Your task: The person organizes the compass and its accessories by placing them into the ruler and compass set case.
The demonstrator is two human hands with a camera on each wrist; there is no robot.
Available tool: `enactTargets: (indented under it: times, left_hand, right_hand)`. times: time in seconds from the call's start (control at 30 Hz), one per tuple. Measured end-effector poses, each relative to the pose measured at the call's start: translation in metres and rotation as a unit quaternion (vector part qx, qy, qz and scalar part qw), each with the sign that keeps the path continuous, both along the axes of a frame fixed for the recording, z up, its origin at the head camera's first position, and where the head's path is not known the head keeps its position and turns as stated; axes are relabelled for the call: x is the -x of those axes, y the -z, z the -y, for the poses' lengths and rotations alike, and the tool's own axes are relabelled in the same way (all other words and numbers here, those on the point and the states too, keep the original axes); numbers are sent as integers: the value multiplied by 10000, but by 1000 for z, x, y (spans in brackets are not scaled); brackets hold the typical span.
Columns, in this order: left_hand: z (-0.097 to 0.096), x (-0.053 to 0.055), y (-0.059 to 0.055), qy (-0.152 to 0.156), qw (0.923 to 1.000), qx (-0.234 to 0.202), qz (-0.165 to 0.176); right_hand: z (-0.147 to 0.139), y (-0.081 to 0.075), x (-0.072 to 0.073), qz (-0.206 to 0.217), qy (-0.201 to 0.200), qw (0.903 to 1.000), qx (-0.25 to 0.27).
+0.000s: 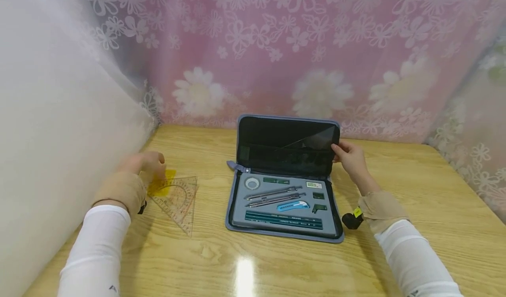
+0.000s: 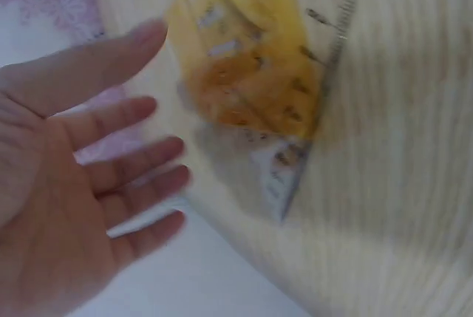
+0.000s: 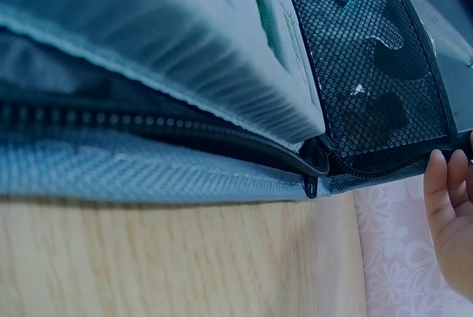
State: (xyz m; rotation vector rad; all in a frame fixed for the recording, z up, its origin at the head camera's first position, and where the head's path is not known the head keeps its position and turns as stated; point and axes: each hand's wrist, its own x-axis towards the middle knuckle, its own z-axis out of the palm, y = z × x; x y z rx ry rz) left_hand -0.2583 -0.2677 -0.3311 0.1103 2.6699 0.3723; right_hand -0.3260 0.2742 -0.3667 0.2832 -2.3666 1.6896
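Observation:
A blue zippered drawing-set case (image 1: 285,234) lies unfolded on the table, its lid (image 1: 272,134) tilted up at the back. My right hand (image 1: 352,158) pinches the lid's right edge, thumb on the inner side; the right wrist view shows fingers (image 3: 437,195) at that edge. At the left, a clear triangular set square (image 1: 187,209) lies on the table with a yellow see-through piece (image 1: 171,175) at its upper left end. My left hand (image 1: 146,164) is just over that end. In the left wrist view its fingers (image 2: 140,162) are spread and hold nothing, beside the yellow piece.
In the case's grey tray are several green pencils (image 1: 283,220), a light-blue cutter (image 1: 292,206), two metal compasses or similar tools (image 1: 272,193), a tape roll (image 1: 252,183) and an eraser (image 1: 314,185). A mesh pocket (image 3: 369,73) lines the lid. Floral curtain (image 1: 257,68) hangs behind the table.

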Motion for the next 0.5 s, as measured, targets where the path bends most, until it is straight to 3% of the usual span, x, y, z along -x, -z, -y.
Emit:
enactTargets:
  times: [0.1, 0.2, 0.33, 0.5]
  left_hand:
    - [1, -7, 5, -397, 9985, -99, 364]
    - [1, -11, 8, -586, 9971, -224, 437]
    - [-1, -16, 12, -513, 9968, -414, 449]
    - [-4, -19, 15, -163, 9988, -218, 409]
  right_hand:
    - [0, 1, 0, -25, -15, 10000, 41]
    - [0, 1, -1, -33, -13, 10000, 47]
    - [0, 1, -1, 9, 7, 10000, 10]
    - [0, 2, 0, 26, 10, 10000, 2]
